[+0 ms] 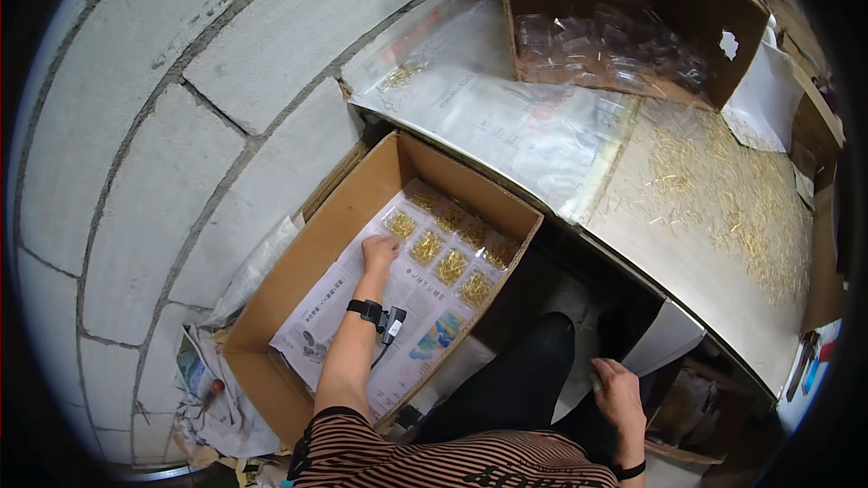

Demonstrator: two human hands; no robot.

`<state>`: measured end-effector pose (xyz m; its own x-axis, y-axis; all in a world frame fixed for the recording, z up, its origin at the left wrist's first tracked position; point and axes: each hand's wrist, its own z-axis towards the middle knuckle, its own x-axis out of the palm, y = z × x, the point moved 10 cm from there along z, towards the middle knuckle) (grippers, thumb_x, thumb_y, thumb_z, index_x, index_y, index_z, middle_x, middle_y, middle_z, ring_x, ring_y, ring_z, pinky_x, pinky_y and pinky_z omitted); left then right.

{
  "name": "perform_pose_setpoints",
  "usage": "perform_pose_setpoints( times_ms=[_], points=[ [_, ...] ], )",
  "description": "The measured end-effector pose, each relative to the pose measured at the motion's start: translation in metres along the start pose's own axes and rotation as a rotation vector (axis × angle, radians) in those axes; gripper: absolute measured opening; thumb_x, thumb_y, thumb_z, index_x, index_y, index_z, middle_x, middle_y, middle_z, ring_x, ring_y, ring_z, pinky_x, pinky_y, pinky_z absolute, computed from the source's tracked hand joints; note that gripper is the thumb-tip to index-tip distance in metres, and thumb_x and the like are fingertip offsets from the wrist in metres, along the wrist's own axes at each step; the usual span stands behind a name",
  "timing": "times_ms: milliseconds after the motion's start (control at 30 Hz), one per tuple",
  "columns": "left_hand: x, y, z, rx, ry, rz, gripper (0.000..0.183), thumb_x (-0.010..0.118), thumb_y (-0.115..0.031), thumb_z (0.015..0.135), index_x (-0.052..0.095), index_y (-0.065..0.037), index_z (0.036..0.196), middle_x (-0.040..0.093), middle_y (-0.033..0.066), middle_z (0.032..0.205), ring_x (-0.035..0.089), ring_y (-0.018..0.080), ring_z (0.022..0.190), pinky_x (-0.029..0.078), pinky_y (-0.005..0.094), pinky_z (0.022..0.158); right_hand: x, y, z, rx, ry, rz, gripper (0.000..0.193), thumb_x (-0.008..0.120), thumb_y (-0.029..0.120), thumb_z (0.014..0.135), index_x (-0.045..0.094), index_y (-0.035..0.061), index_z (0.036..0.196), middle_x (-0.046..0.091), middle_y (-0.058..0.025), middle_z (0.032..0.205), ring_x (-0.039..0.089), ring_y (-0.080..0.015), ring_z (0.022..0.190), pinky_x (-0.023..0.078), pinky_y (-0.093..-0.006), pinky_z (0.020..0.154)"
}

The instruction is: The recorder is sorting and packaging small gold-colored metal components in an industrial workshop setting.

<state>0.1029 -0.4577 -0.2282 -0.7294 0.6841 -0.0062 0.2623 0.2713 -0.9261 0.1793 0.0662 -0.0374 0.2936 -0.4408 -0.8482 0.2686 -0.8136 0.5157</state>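
My left hand [380, 251] reaches into a cardboard box [307, 300], its fingers curled against the near-left one of several small clear plastic boxes [399, 223] filled with gold-coloured metal pieces. Whatever lies between those fingers is hidden. The filled plastic boxes stand in two rows at the far end, on a newspaper sheet [362, 343] that lines the carton. My right hand [619, 398] hangs low beside my leg, away from the carton, its fingers bent in; a pale patch shows at the fingertips, too small to name.
Right of the carton stands a table [624, 217] strewn with loose gold-coloured pieces [723, 190]. An open carton [624, 77] of clear plastic boxes [606, 41] sits at its back. A block wall [136, 199] rises on the left, with crumpled paper [212, 398] at its foot.
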Motion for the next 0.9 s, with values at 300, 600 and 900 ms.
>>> perform_pose_setpoints(
  times_ms=[300, 600, 900],
  points=[
    [0.020, -0.105, -0.053, 0.675, -0.240, 1.096, 0.030, 0.059, -0.023, 0.080, 0.061, 0.002, 0.098, 0.057, 0.0201, 0.106, 0.055, 0.0354, 0.097, 0.044, 0.0427, 0.084, -0.044, -0.002, -0.005, -0.027, -0.176, 0.047, 0.030, 0.059, -0.001, 0.071, 0.059, 0.0008, 0.100, 0.061, -0.0171, 0.096, 0.059, -0.0349, 0.088, 0.049, -0.0382, 0.076],
    [0.064, -0.109, -0.047, 0.620, -0.258, 0.931, 0.027, 0.067, -0.022, 0.075, 0.061, -0.005, 0.095, 0.045, 0.0147, 0.123, 0.040, 0.0324, 0.116, 0.034, 0.0468, 0.094, -0.028, -0.002, -0.010, -0.003, -0.082, 0.023, 0.032, 0.061, -0.001, 0.067, 0.059, 0.0006, 0.099, 0.062, -0.0162, 0.094, 0.060, -0.0337, 0.085, 0.049, -0.0382, 0.073],
    [0.085, -0.095, -0.045, 0.666, -0.244, 1.085, 0.008, 0.066, -0.017, 0.073, 0.067, -0.009, 0.074, 0.048, 0.0089, 0.122, 0.037, 0.0275, 0.120, 0.027, 0.0484, 0.098, -0.021, -0.016, -0.007, 0.027, -0.063, 0.006, 0.033, 0.060, 0.000, 0.066, 0.060, 0.0009, 0.099, 0.062, -0.0157, 0.094, 0.060, -0.0327, 0.086, 0.049, -0.0386, 0.074]
  ],
)
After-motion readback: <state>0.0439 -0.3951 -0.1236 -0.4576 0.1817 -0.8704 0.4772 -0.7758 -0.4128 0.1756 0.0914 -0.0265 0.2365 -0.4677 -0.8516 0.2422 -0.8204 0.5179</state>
